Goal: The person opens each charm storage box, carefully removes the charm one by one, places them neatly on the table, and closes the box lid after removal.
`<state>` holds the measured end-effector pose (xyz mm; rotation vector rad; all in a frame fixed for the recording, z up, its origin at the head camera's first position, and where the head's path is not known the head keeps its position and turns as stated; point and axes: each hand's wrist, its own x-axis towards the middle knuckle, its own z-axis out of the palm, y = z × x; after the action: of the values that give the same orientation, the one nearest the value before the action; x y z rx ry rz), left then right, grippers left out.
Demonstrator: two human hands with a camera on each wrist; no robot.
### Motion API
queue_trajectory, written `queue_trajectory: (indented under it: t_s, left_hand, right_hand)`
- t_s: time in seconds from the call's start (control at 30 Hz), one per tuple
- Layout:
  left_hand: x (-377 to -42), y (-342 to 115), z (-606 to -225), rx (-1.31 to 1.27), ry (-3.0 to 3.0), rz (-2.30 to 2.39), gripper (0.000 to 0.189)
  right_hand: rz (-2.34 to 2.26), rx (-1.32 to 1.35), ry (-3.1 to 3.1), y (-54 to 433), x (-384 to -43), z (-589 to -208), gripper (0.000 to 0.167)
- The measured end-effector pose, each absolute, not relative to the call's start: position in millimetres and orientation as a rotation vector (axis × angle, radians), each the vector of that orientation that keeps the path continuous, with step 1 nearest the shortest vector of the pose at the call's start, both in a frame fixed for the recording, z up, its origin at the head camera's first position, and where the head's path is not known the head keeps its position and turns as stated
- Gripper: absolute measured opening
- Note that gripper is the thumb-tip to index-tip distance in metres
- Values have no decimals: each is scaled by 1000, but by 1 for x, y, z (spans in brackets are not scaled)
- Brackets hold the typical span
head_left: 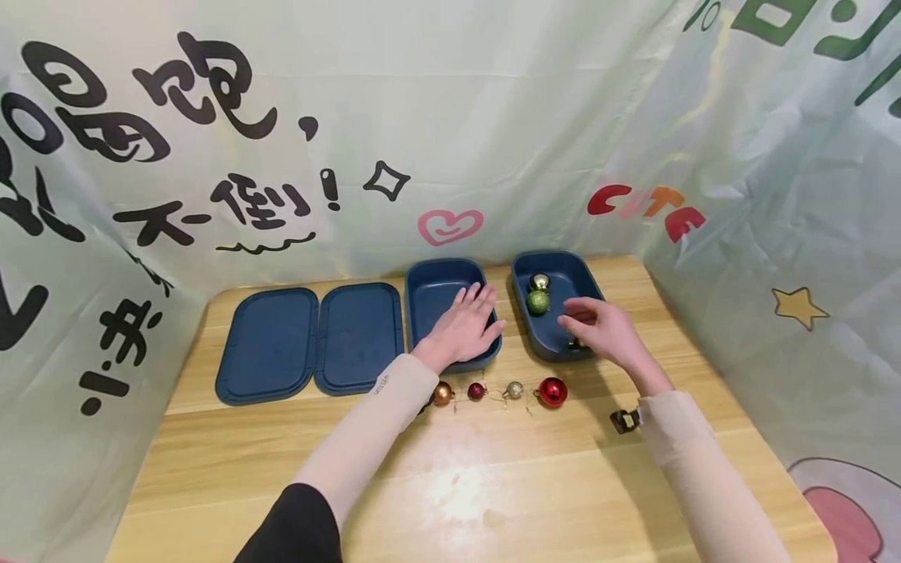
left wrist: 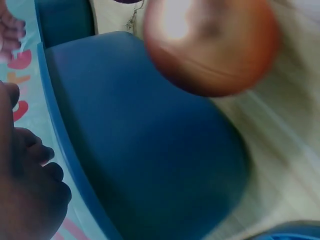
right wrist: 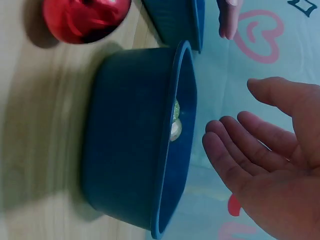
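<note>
My left hand hovers palm-down over the left blue box, its fingers straight and spread. Above the near right side of the other blue box is my right hand. Its fingers are loosely bent, and the right wrist view shows bare space between fingers and thumb. Inside that box lie a shiny gold bauble and a green bauble. A small golden thing shows below the right fingertips, partly hidden. In the left wrist view, a copper-orange bauble looms large beside the left box.
Before the boxes, a row holds the orange bauble, a small dark red bauble, a pale glittery bauble and a larger red bauble. Two flat blue lids lie at the left. A printed curtain stands behind the wooden table.
</note>
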<state>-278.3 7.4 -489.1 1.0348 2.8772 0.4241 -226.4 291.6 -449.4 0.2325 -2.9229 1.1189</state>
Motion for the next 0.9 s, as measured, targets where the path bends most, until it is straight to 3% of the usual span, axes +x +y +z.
queue_trajectory:
  t_s: [0.4, 0.9]
  left_hand:
    - [-295, 35, -491, 1041, 2827, 338, 76]
    - [-289, 64, -501, 1066, 2788, 235, 82]
  right_hand:
    - [1079, 195, -2945, 277, -281, -460, 46]
    - [1084, 129, -3002, 281, -305, -477, 48]
